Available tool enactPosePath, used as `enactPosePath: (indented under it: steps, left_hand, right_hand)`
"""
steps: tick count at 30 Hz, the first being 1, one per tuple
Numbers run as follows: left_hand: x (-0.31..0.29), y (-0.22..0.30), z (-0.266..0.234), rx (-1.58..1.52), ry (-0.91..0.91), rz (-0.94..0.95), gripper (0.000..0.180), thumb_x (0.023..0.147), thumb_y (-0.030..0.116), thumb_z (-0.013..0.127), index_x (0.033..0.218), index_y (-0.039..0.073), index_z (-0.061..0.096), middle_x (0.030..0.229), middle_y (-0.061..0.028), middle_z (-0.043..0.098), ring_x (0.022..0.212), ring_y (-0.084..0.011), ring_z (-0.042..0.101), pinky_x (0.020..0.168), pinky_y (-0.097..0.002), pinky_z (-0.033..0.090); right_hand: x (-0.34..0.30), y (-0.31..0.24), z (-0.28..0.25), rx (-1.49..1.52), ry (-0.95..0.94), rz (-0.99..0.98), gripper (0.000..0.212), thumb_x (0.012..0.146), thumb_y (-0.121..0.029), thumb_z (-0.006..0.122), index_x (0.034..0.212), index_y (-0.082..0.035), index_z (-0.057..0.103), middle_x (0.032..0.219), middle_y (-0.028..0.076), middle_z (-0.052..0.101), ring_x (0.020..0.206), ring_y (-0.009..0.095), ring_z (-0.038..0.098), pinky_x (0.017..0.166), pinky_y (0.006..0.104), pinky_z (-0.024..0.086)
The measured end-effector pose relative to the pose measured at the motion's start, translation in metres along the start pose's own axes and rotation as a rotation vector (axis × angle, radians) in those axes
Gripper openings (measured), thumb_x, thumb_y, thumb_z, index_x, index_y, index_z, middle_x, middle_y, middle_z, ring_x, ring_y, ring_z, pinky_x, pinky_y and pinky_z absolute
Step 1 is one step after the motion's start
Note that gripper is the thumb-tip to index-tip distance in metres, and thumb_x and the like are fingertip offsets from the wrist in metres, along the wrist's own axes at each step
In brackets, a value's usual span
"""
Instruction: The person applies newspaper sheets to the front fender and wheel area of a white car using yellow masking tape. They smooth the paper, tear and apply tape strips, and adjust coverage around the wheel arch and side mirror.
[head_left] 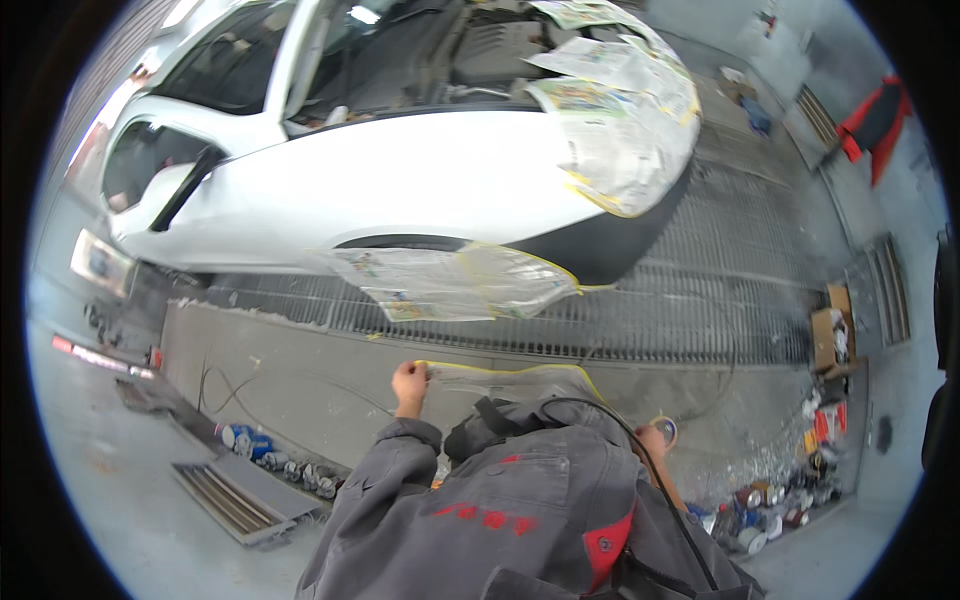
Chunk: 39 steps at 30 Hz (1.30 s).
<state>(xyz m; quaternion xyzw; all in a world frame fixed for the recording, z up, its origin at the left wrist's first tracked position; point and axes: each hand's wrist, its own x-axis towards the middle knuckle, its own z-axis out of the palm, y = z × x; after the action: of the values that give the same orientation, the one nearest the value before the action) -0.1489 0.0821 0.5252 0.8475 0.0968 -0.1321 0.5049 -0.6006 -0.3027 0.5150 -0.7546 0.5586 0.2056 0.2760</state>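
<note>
My left hand (409,386) pinches the left end of a greyish masking sheet (510,382), which looks like newspaper. Yellow tape edges its far side and bends down at the right. My right hand (652,440), partly behind a dark hose, grips a roll of masking tape (666,430) beyond the sheet's right end. Ahead stands a white car (400,180) with its engine bay uncovered. Taped newspaper (625,130) covers its front end, and more newspaper (430,285) hangs over the front wheel. My jacket hides the sheet's near part.
Floor grating (740,270) runs beneath and beside the car. A thin hose (270,375) loops over the floor at left. Cans and bottles (765,505) crowd the right wall near a cardboard box (832,330). More cans (290,465) line the left. Red-and-black clothing (875,130) hangs at far right.
</note>
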Motion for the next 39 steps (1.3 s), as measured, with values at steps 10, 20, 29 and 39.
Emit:
enactPosePath:
  steps: [10,20,29,39]
  left_hand:
    - [-0.063,0.017,0.077,0.048,-0.082,-0.075,0.020,0.100,0.017,0.065,0.111,0.000,0.065,0.091,-0.0050,0.070,0.073,-0.0148,0.072,0.057,-0.0274,0.057]
    - [-0.161,0.091,0.255,-0.114,-0.275,-0.051,0.016,0.100,0.012,0.064,0.108,-0.001,0.065,0.090,-0.0067,0.069,0.071,-0.0152,0.070,0.056,-0.0264,0.055]
    - [-0.169,0.171,0.414,-0.022,-0.362,-0.018,0.018,0.099,0.013,0.066,0.110,-0.001,0.066,0.091,-0.0060,0.070,0.069,-0.0131,0.069,0.055,-0.0254,0.054]
    - [-0.219,0.189,0.448,-0.204,-0.299,-0.020,0.017,0.097,0.013,0.066,0.105,-0.002,0.065,0.087,-0.0075,0.069,0.069,-0.0143,0.069,0.057,-0.0268,0.055]
  right_hand:
    - [-0.007,0.078,-0.033,-0.016,0.193,-0.128,0.022,0.082,-0.024,0.065,0.095,-0.016,0.080,0.101,0.013,0.074,0.103,0.034,0.066,0.088,0.0465,0.057]
    - [0.014,0.242,-0.138,0.060,0.478,-0.056,0.023,0.082,-0.024,0.064,0.093,-0.007,0.076,0.096,0.020,0.072,0.097,0.040,0.065,0.085,0.0515,0.054]
    - [0.098,0.286,-0.208,0.137,0.447,0.006,0.019,0.082,-0.022,0.064,0.087,-0.007,0.075,0.090,0.021,0.071,0.092,0.041,0.066,0.084,0.0517,0.054]
    - [0.210,0.301,-0.299,-0.053,0.329,-0.135,0.019,0.083,-0.023,0.064,0.090,-0.010,0.077,0.095,0.018,0.072,0.096,0.040,0.066,0.086,0.0502,0.055]
